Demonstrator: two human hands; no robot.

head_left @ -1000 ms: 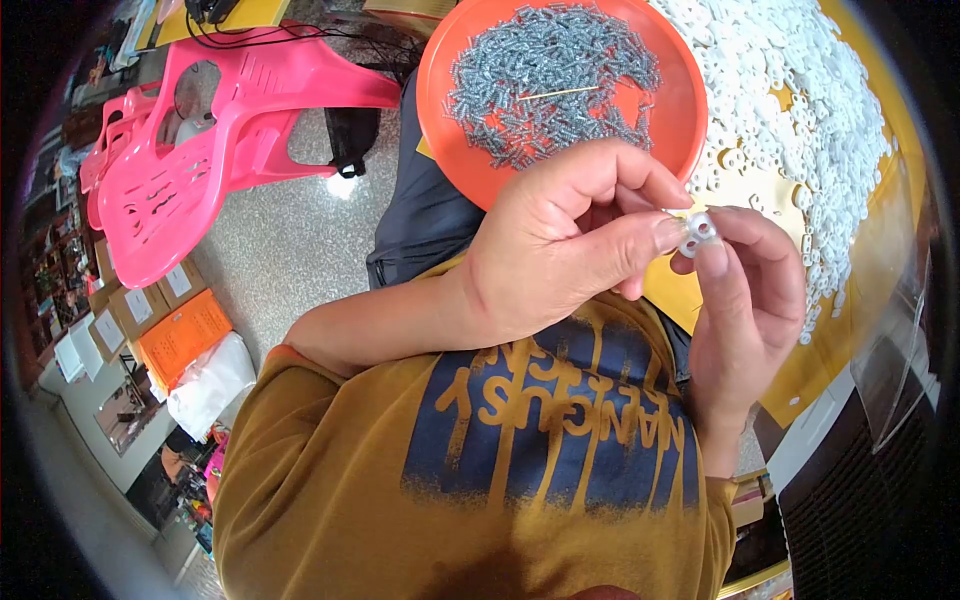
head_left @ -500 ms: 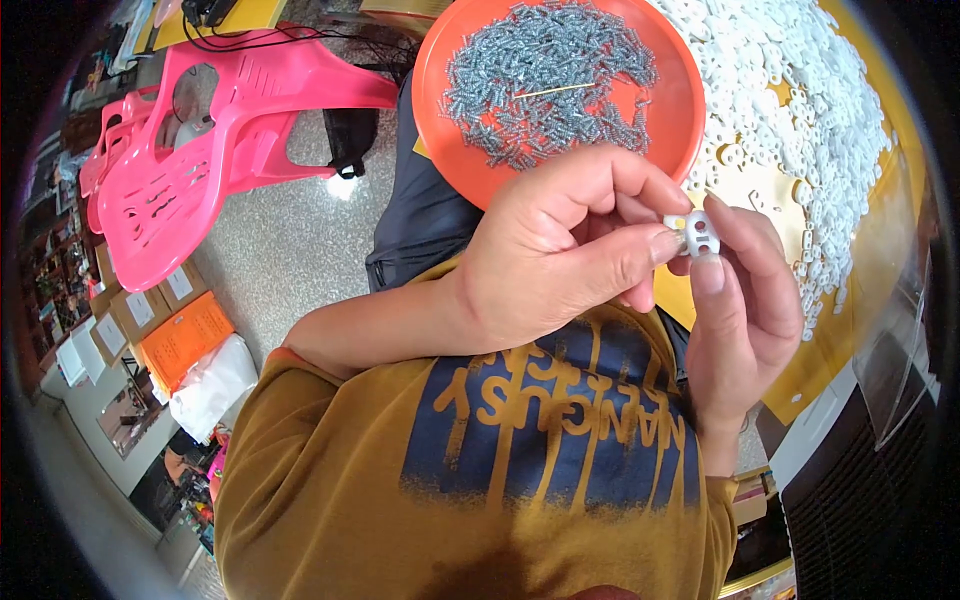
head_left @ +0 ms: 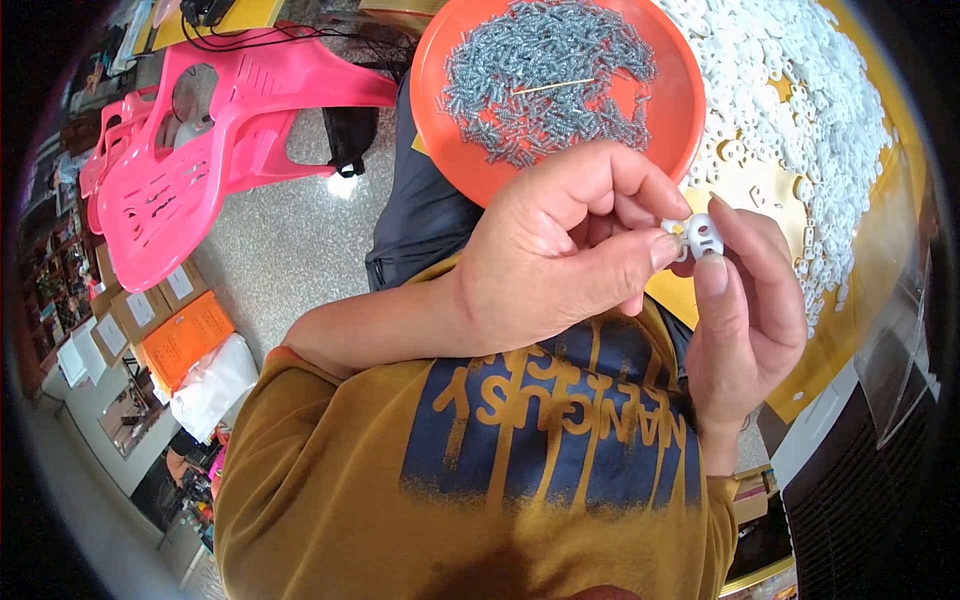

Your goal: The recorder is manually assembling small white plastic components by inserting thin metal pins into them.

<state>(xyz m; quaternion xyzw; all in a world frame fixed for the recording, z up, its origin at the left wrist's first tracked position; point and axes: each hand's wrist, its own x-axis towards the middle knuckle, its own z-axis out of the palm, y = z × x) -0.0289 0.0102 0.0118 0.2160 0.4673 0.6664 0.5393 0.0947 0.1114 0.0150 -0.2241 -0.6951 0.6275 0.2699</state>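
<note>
My left hand (head_left: pixel 560 255) and my right hand (head_left: pixel 745 310) meet in front of my chest, both pinching a small white plastic part (head_left: pixel 700 236). The left thumb and fingers press on its left end, the right thumb and forefinger hold its right side. Just beyond the hands sits an orange round tray (head_left: pixel 680 110) holding several small grey screws (head_left: pixel 545 75). To the right of it a large heap of white plastic parts (head_left: pixel 810 110) lies on a yellow table (head_left: pixel 850 330).
Pink plastic chairs (head_left: pixel 190 160) lie on the speckled floor at the left. Cardboard boxes and an orange box (head_left: pixel 185 335) sit lower left. A black grille (head_left: pixel 870 500) is at the lower right.
Both hands stay together on the white part; they have shifted slightly, and the fingers have turned the part a little.
</note>
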